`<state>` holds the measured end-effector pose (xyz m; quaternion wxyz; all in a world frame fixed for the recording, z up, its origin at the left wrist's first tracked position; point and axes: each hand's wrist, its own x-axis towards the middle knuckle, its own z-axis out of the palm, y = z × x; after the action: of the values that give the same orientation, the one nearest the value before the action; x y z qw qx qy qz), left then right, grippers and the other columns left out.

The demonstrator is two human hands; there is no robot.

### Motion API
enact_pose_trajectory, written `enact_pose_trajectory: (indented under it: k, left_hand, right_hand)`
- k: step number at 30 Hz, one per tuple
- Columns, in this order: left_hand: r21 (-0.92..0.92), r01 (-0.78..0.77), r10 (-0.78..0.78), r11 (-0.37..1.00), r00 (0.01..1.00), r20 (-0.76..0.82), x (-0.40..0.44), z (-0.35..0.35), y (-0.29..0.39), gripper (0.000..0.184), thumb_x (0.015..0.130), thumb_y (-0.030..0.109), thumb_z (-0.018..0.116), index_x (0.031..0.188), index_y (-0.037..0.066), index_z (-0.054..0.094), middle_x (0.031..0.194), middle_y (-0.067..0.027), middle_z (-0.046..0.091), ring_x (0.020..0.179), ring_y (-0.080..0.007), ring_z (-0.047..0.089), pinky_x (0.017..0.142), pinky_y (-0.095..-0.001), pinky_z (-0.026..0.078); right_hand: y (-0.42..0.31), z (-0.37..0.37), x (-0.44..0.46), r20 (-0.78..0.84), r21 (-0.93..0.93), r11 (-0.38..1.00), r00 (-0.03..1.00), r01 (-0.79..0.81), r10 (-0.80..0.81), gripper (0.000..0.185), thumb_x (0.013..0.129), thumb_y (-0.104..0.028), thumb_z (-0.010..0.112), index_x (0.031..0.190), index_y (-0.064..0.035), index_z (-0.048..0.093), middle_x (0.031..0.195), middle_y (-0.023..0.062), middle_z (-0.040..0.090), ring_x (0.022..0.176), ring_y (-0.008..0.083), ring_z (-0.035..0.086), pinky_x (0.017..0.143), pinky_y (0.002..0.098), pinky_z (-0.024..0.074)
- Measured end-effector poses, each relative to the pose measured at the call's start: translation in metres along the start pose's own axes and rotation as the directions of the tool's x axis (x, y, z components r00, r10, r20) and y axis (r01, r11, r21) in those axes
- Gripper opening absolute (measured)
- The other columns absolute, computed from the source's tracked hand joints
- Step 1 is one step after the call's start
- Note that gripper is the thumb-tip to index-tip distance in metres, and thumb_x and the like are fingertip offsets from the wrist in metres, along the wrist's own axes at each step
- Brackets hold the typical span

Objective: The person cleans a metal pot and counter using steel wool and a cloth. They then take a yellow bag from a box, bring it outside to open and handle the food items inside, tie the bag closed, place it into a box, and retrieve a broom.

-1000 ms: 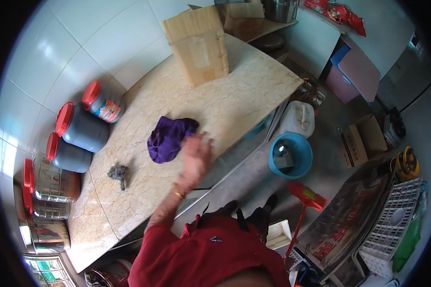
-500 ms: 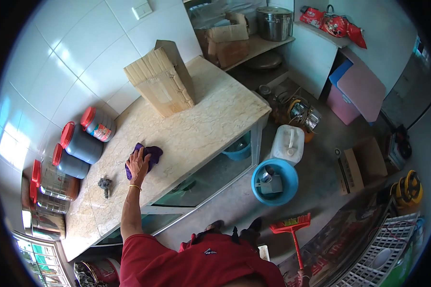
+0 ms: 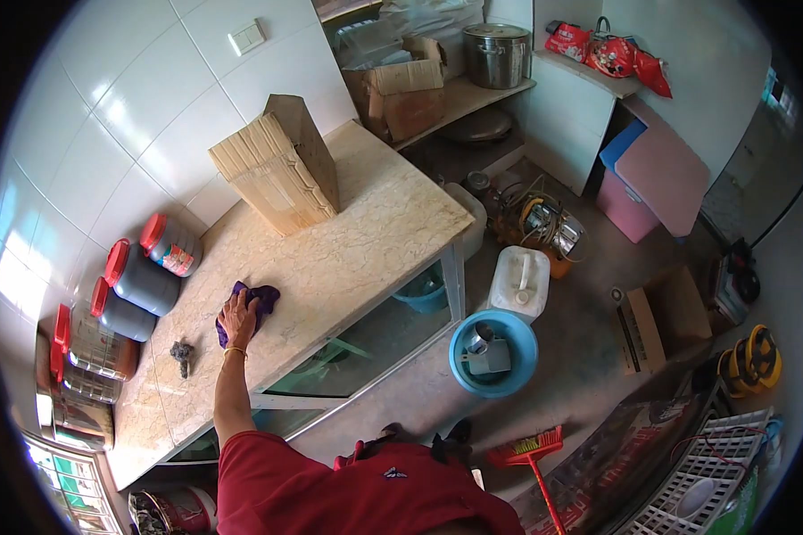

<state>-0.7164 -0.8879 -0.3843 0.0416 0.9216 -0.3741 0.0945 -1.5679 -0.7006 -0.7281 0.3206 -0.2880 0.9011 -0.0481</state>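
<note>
My left hand (image 3: 238, 319) presses a crumpled purple cloth (image 3: 261, 300) onto the marbled countertop (image 3: 330, 259), fingers bent over it. Part of the cloth spreads out beyond the fingertips. Left of the hand lies a small dark grey scrubber-like lump (image 3: 181, 357). My right hand is out of view. Near the bottom edge stands a red broom (image 3: 528, 448), its handle running down out of the picture.
Jars with red lids (image 3: 143, 276) line the tiled wall. A cardboard box (image 3: 281, 174) stands on the counter's far part. On the floor are a blue basin (image 3: 459, 370) holding items, a white jerrycan (image 3: 519, 278) and an open carton (image 3: 665, 316).
The whole view has shifted slightly. My left hand stays on the cloth at about the same counter spot. My right hand, earlier on the broom handle, has left the picture.
</note>
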Motion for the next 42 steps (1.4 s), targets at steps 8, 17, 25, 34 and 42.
enact_pose_trajectory:
  k: [8, 17, 25, 34, 42]
  left_hand:
    - [-0.002, 0.071, -0.071, 0.997, 0.996, 0.048, 0.007, 0.002, 0.002, 0.052, 0.086, 0.048, 0.05, 0.128, 0.018, 0.049, 0.13, -0.0044, 0.049, 0.122, -0.0264, 0.041, 0.1, -0.0537, 0.026]
    - [-0.02, 0.071, -0.07, 0.997, 0.997, 0.042, 0.003, -0.003, 0.006, 0.049, 0.086, 0.046, 0.051, 0.127, 0.019, 0.049, 0.127, -0.005, 0.051, 0.121, -0.0267, 0.042, 0.099, -0.0547, 0.027]
    - [-0.002, 0.077, -0.077, 0.997, 0.996, 0.04, 0.003, -0.002, 0.006, 0.052, 0.087, 0.048, 0.049, 0.129, 0.018, 0.048, 0.129, -0.0082, 0.05, 0.123, -0.0287, 0.041, 0.1, -0.0544, 0.026]
    - [0.0, 0.069, -0.069, 0.998, 0.997, 0.018, 0.006, 0.005, 0.001, 0.053, 0.087, 0.05, 0.048, 0.129, 0.019, 0.048, 0.129, -0.0061, 0.051, 0.123, -0.028, 0.042, 0.101, -0.0549, 0.025]
    - [0.059, 0.039, -0.037, 0.997, 0.999, -0.032, 0.013, 0.016, -0.01, 0.049, 0.087, 0.051, 0.048, 0.126, 0.021, 0.052, 0.125, -0.0086, 0.055, 0.118, -0.0303, 0.048, 0.099, -0.0507, 0.031]
  right_hand:
    - [-0.023, 0.002, 0.018, -0.118, -0.135, 0.98, 0.98, 0.145, -0.161, 0.014, 0.073, -0.015, 0.062, 0.082, -0.0083, 0.055, 0.073, 0.0096, 0.057, 0.067, 0.0224, 0.057, 0.058, 0.0423, 0.0479]
    - [0.006, -0.012, 0.002, -0.171, -0.374, 0.895, 0.931, 0.242, -0.323, 0.014, 0.072, -0.016, 0.061, 0.083, -0.0088, 0.055, 0.076, 0.0101, 0.058, 0.072, 0.0233, 0.058, 0.062, 0.0431, 0.048]
    - [0.087, -0.037, -0.059, -0.111, -0.612, 0.744, 0.903, 0.268, -0.416, 0.015, 0.071, -0.016, 0.061, 0.083, -0.0093, 0.056, 0.079, 0.0105, 0.059, 0.076, 0.024, 0.058, 0.065, 0.0437, 0.0482]
    - [0.094, -0.064, -0.06, -0.001, -0.806, 0.473, 0.798, 0.356, -0.603, 0.016, 0.07, -0.017, 0.061, 0.084, -0.0098, 0.057, 0.082, 0.011, 0.06, 0.081, 0.0248, 0.059, 0.069, 0.0444, 0.0484]
    - [0.069, -0.056, -0.049, -0.003, -0.577, 0.505, 0.616, 0.642, -0.787, 0.024, 0.062, -0.015, 0.063, 0.083, -0.0043, 0.063, 0.088, 0.0149, 0.062, 0.09, 0.0337, 0.057, 0.078, 0.0454, 0.0452]
